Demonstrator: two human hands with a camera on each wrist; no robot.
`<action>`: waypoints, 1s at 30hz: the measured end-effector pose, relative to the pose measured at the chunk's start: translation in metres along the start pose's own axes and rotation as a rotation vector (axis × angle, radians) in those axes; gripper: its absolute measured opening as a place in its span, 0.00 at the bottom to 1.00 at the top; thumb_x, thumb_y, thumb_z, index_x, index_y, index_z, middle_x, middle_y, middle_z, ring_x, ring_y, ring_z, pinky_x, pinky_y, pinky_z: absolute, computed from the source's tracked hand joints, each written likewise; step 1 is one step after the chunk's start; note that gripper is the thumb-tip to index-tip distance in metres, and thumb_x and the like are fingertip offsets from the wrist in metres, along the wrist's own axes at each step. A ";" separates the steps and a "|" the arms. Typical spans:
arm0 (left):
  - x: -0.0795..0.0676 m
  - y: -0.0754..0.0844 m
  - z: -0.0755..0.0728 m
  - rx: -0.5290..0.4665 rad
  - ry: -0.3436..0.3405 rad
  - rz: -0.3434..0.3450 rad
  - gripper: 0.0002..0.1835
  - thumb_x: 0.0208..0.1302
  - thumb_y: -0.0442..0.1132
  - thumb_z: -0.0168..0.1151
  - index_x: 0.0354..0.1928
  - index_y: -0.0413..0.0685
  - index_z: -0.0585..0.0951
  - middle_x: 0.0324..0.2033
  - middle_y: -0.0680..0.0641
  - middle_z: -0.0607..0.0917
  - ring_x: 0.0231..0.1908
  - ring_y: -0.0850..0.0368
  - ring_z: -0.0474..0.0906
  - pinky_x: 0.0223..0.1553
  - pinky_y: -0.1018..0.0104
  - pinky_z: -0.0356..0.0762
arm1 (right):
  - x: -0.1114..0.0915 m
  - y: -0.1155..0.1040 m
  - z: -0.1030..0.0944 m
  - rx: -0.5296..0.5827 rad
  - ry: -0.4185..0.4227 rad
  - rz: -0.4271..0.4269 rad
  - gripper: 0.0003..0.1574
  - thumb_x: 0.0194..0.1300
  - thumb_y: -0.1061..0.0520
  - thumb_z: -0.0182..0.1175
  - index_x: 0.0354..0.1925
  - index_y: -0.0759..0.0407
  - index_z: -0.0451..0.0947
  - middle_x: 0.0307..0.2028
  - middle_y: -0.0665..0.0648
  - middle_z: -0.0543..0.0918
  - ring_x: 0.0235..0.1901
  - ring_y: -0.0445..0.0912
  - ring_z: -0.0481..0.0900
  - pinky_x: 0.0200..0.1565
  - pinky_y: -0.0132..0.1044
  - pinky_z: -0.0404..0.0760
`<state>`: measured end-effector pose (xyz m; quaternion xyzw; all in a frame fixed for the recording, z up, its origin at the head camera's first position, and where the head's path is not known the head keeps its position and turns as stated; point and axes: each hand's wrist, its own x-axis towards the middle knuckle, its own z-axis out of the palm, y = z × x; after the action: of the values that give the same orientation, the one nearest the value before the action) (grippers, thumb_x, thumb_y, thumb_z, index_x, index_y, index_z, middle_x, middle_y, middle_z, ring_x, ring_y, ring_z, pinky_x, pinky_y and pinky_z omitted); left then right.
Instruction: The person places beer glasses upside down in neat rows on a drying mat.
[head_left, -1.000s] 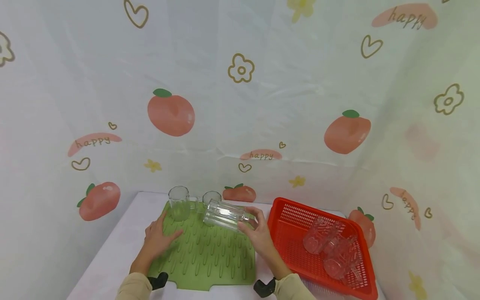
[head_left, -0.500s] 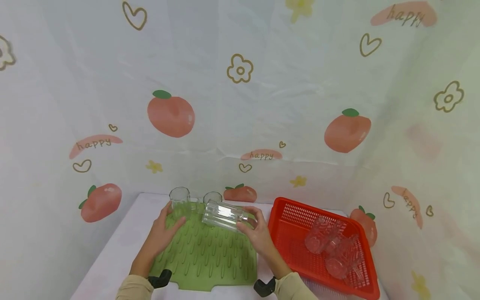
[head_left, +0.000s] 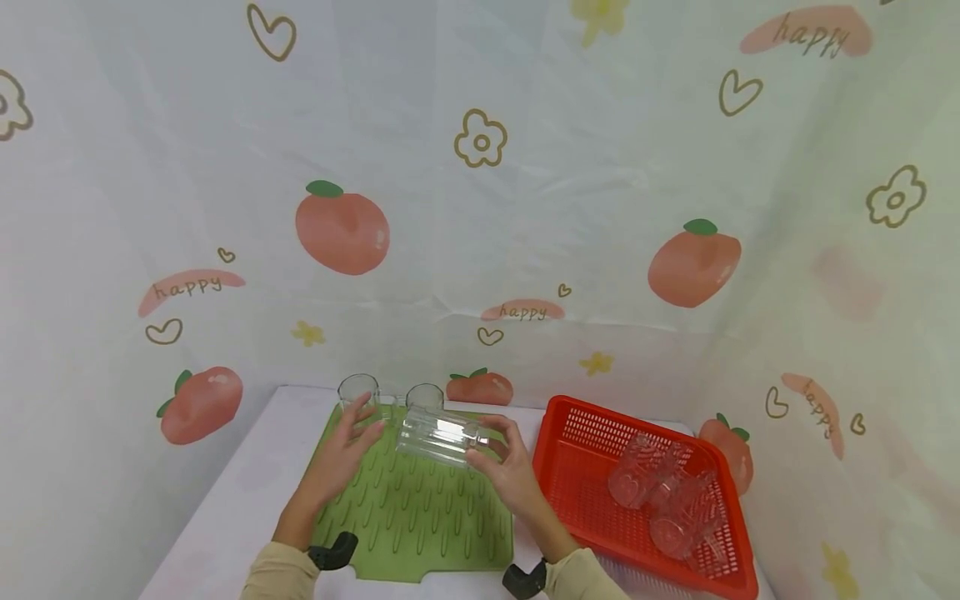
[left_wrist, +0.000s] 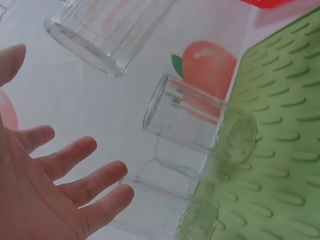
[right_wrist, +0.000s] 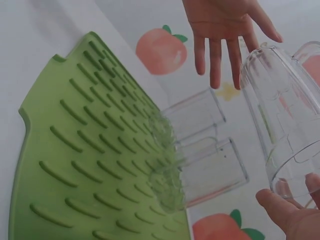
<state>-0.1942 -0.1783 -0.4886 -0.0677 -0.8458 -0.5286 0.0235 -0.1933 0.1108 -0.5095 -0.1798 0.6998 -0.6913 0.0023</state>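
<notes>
Mug, clear glass, is tipped sideways above the green mat, w/ my R hand's fingers & thumb gripping one end. My L hand is free, fingers apart, near the other end. Two clear tumblers w/ handles stand upright at the mat's far edge. Red basket on my R has several clear glasses bunched toward its R side, exact no. unclear.

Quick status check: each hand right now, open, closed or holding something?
Left hand: open, fingers apart, holding nothing.
Right hand: holding a clear glass mug, tipped sideways.
</notes>
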 end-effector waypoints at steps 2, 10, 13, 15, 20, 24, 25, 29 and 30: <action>0.001 0.000 0.003 -0.004 -0.007 -0.005 0.38 0.79 0.60 0.47 0.82 0.58 0.49 0.77 0.38 0.63 0.72 0.30 0.64 0.65 0.27 0.67 | 0.000 -0.001 0.001 0.007 -0.006 -0.005 0.36 0.69 0.63 0.64 0.70 0.58 0.60 0.68 0.64 0.65 0.61 0.51 0.78 0.51 0.35 0.86; 0.005 0.005 0.016 -0.129 -0.073 0.006 0.36 0.80 0.58 0.46 0.82 0.58 0.49 0.77 0.37 0.61 0.72 0.31 0.64 0.66 0.33 0.72 | -0.002 -0.002 0.004 0.010 -0.037 0.001 0.35 0.69 0.62 0.64 0.68 0.60 0.60 0.69 0.64 0.65 0.60 0.49 0.78 0.50 0.36 0.87; 0.006 0.007 0.020 -0.165 -0.090 0.007 0.35 0.81 0.56 0.45 0.81 0.56 0.50 0.77 0.36 0.61 0.72 0.30 0.65 0.63 0.36 0.75 | -0.002 -0.001 0.005 0.012 -0.046 0.000 0.34 0.69 0.62 0.64 0.67 0.59 0.61 0.70 0.63 0.65 0.61 0.49 0.78 0.50 0.36 0.87; 0.007 0.009 0.022 -0.167 -0.095 0.012 0.34 0.81 0.55 0.45 0.81 0.56 0.50 0.77 0.35 0.62 0.71 0.28 0.65 0.60 0.35 0.78 | -0.003 0.000 0.006 0.011 -0.047 0.008 0.34 0.69 0.62 0.64 0.68 0.58 0.61 0.70 0.63 0.64 0.62 0.49 0.77 0.50 0.35 0.87; 0.007 0.011 0.028 -0.162 -0.091 0.022 0.33 0.81 0.53 0.44 0.81 0.56 0.51 0.76 0.35 0.62 0.70 0.25 0.66 0.53 0.39 0.82 | -0.004 -0.001 0.008 0.025 -0.032 0.039 0.34 0.68 0.63 0.65 0.68 0.55 0.62 0.69 0.60 0.67 0.62 0.49 0.77 0.51 0.36 0.87; 0.006 0.011 0.033 -0.197 -0.100 -0.007 0.32 0.82 0.53 0.42 0.81 0.56 0.51 0.77 0.33 0.58 0.68 0.24 0.67 0.51 0.40 0.84 | -0.004 -0.002 0.009 0.032 -0.029 0.045 0.35 0.67 0.64 0.65 0.68 0.54 0.63 0.67 0.58 0.68 0.63 0.51 0.76 0.50 0.37 0.88; 0.005 0.010 0.035 -0.211 -0.107 -0.009 0.32 0.82 0.52 0.41 0.81 0.54 0.50 0.77 0.31 0.57 0.68 0.23 0.67 0.50 0.40 0.85 | -0.004 -0.002 0.010 0.032 -0.031 0.045 0.35 0.67 0.64 0.65 0.68 0.54 0.63 0.67 0.59 0.69 0.63 0.51 0.76 0.50 0.37 0.87; 0.004 0.010 0.040 -0.255 -0.110 -0.023 0.32 0.83 0.52 0.38 0.82 0.53 0.50 0.77 0.30 0.54 0.68 0.21 0.65 0.50 0.40 0.85 | -0.004 -0.001 0.010 0.023 -0.039 0.038 0.36 0.68 0.63 0.65 0.68 0.55 0.62 0.68 0.61 0.68 0.65 0.55 0.75 0.51 0.36 0.87; 0.004 0.010 0.041 -0.266 -0.111 -0.023 0.31 0.83 0.53 0.38 0.82 0.53 0.50 0.78 0.31 0.54 0.69 0.20 0.64 0.49 0.41 0.86 | -0.004 -0.001 0.010 0.022 -0.040 0.036 0.36 0.68 0.63 0.64 0.68 0.56 0.61 0.68 0.61 0.67 0.65 0.55 0.75 0.51 0.36 0.87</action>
<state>-0.1951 -0.1366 -0.4973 -0.0898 -0.7691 -0.6316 -0.0388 -0.1869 0.1024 -0.5096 -0.1810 0.6951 -0.6950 0.0310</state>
